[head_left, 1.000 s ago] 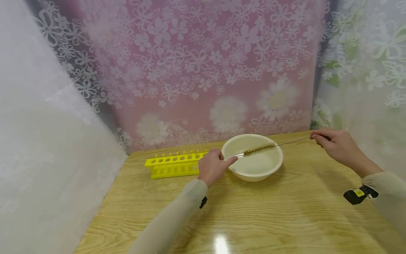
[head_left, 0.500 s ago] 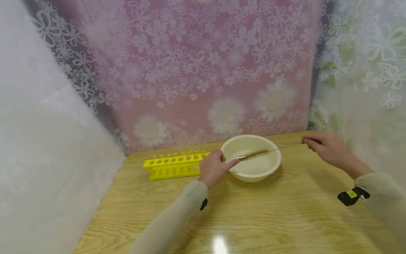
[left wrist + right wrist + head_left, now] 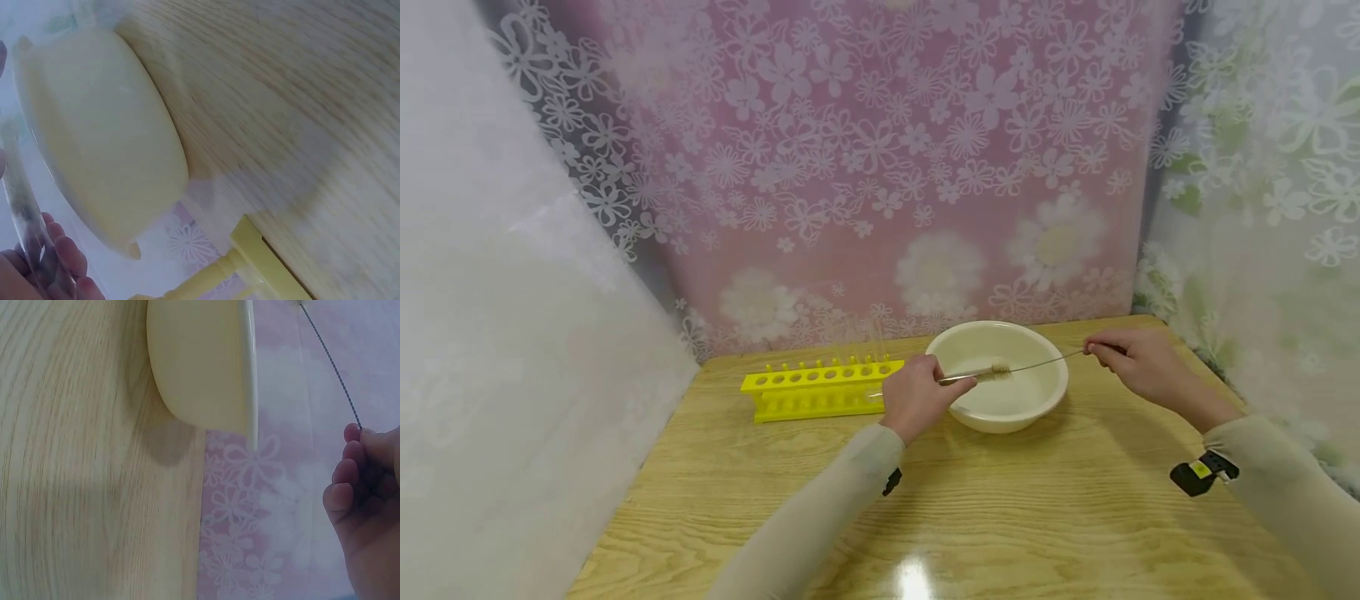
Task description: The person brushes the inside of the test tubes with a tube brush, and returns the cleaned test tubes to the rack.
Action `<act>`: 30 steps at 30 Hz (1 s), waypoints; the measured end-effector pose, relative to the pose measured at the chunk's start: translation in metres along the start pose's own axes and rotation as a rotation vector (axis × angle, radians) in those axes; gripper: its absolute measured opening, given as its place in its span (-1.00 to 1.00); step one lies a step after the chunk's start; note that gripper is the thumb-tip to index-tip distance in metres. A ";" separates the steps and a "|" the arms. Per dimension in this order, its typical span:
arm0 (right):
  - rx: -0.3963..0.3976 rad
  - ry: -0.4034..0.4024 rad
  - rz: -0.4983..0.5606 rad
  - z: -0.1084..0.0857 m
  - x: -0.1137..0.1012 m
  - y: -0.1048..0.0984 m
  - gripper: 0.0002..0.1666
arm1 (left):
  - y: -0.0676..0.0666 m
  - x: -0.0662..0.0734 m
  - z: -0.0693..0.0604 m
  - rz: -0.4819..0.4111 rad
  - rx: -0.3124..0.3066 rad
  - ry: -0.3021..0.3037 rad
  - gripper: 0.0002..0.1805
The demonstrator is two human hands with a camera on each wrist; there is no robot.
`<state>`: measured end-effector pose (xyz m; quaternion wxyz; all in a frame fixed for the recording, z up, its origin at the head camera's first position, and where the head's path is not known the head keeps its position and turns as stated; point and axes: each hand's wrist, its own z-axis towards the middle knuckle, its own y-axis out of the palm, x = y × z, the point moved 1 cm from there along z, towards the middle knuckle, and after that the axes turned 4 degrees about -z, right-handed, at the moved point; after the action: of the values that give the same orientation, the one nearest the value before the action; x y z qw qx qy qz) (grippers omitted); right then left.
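My left hand (image 3: 917,397) grips a clear glass test tube (image 3: 966,377), held nearly level over the left side of a cream basin (image 3: 1000,421). A test tube brush (image 3: 1001,367) sits mostly inside the tube, with a pale tuft of bristles showing at its mouth. Beyond the basin's right rim, my right hand (image 3: 1138,364) pinches the end of the brush's wire handle. The right wrist view shows the twisted wire (image 3: 334,365) running up from between thumb and fingertips. In the left wrist view, fingers curl around the tube (image 3: 26,215).
Left of the basin stands a yellow test tube rack (image 3: 820,377), partly behind my left hand. Faint clear tubes (image 3: 878,337) rise at its back right. A floral curtain (image 3: 865,208) hangs behind the wooden table (image 3: 1000,508), and pale sheeting encloses both sides.
My right hand has moved left and slightly down, pushing the brush deeper into the tube. Most of the bristles, visible outside before, are now inside. My left hand has shifted slightly right.
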<state>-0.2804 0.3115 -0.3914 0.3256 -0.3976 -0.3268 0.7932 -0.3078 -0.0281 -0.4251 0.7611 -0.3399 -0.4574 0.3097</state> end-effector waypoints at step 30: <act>-0.047 -0.062 0.129 0.017 -0.054 0.066 -0.78 | 0.006 0.019 0.002 0.027 0.009 0.028 -0.37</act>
<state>-0.2863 0.2269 -0.4117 0.2543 -0.4006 -0.3289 0.8165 -0.3033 -0.0098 -0.4201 0.7646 -0.3470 -0.4407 0.3175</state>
